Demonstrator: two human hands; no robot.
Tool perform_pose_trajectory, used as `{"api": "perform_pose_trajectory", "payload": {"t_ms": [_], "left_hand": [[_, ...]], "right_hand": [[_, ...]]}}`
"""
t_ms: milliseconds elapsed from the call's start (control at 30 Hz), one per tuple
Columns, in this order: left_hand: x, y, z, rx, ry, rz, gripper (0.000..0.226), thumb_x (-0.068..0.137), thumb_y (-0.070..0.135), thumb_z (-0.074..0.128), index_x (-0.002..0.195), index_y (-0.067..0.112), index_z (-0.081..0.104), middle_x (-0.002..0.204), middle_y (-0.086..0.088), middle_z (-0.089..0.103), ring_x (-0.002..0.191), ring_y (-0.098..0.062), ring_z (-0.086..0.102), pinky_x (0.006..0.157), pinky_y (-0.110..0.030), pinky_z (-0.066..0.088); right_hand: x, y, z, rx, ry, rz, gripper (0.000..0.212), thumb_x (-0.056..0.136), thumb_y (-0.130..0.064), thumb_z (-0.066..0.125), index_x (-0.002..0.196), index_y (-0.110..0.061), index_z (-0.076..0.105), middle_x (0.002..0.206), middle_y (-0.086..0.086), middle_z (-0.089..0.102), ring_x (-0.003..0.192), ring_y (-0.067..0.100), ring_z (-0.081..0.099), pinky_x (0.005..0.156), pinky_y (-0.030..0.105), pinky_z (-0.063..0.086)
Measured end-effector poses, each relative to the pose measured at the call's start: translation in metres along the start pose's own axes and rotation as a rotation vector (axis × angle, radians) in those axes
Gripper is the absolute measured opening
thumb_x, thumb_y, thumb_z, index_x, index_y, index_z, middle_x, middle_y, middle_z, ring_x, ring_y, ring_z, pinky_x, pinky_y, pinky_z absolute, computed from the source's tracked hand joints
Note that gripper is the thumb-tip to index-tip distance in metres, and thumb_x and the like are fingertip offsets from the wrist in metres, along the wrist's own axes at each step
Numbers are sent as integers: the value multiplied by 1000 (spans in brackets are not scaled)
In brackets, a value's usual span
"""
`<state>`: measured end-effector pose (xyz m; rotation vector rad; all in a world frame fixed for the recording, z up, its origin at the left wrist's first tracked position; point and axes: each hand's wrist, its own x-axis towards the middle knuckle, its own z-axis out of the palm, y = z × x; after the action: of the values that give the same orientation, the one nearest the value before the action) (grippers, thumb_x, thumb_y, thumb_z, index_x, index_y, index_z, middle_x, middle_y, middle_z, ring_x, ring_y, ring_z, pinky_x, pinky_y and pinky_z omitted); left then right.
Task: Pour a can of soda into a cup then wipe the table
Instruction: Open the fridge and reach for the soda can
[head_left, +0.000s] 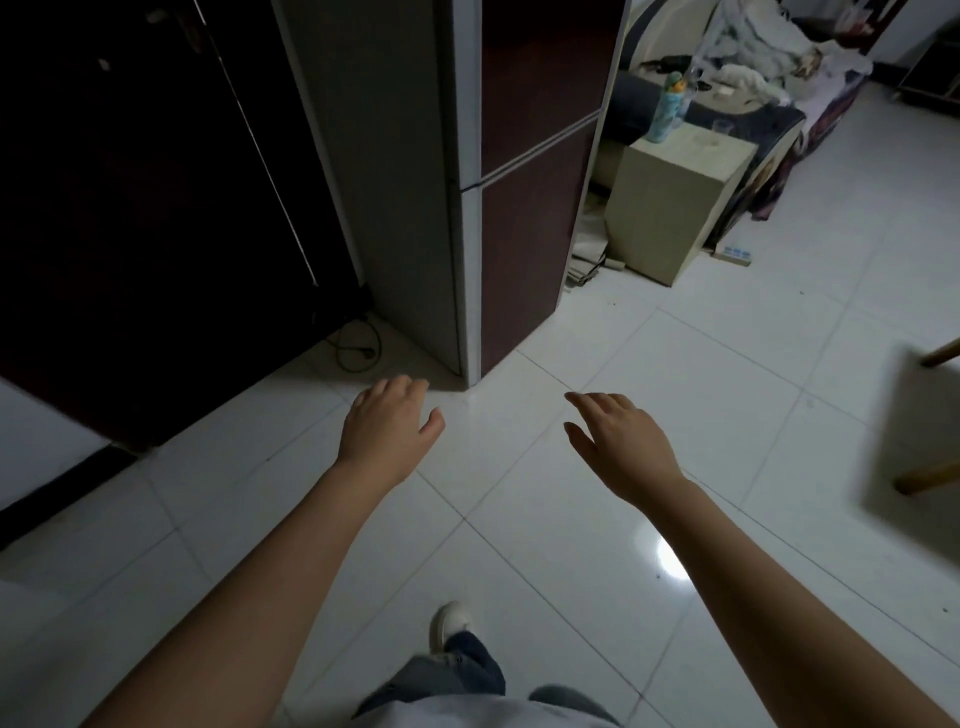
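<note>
White tiled floor (675, 364), dim room, tall fridge (467, 156) dead ahead. No soda can anywhere in sight; a clear cup (721, 128) far off on the beige side table (670, 208), up and right, nearer the right hand (618, 441). Left hand (387, 428) alongside, both empty, fingers loose and spread.

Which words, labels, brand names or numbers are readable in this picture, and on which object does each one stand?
No text can be read in this view.
Bottle on the beige cabinet: colourful printed label, too small and blurred to read.
Small blue and white box on the floor by the cabinet: has markings, too small to read.
Fridge: no visible label.
Left hand and right hand: hold nothing, no text.
</note>
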<state>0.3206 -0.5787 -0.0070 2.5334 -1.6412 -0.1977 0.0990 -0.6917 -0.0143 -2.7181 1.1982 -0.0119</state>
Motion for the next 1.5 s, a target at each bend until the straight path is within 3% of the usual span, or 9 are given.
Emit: {"api": "perform_pose_trajectory", "payload": {"t_ms": [333, 967, 1300, 1500], "left_hand": [[118, -36, -9, 51, -46, 50, 46, 95, 35, 36, 134, 12, 41, 132, -6, 48, 121, -21, 42, 97, -32, 34], [370, -62, -24, 72, -17, -26, 48, 95, 38, 36, 136, 14, 40, 135, -5, 47, 124, -22, 41, 100, -34, 33], [419, -69, -35, 39, -9, -57, 48, 94, 39, 36, 136, 15, 40, 134, -4, 47, 122, -21, 43, 98, -36, 36], [448, -69, -71, 17, 90, -10, 47, 95, 38, 37, 134, 14, 41, 133, -5, 48, 123, -22, 42, 100, -37, 35]], "right_hand": [[120, -2, -13, -1, -11, -3, 46, 97, -36, 37, 139, -16, 37, 137, 4, 50, 127, 25, 43, 96, 35, 41], [391, 39, -37, -58, -41, -127, 47, 97, -38, 35, 139, -18, 36, 139, 3, 47, 126, 24, 44, 98, 34, 40], [445, 39, -48, -2, -9, -113, 49, 97, -40, 35, 140, -18, 34, 141, 3, 46, 128, 23, 43, 101, 35, 39], [467, 32, -88, 10, 128, -108, 48, 97, -37, 39, 140, -16, 35, 139, 7, 48, 127, 25, 43, 100, 36, 40]]}}
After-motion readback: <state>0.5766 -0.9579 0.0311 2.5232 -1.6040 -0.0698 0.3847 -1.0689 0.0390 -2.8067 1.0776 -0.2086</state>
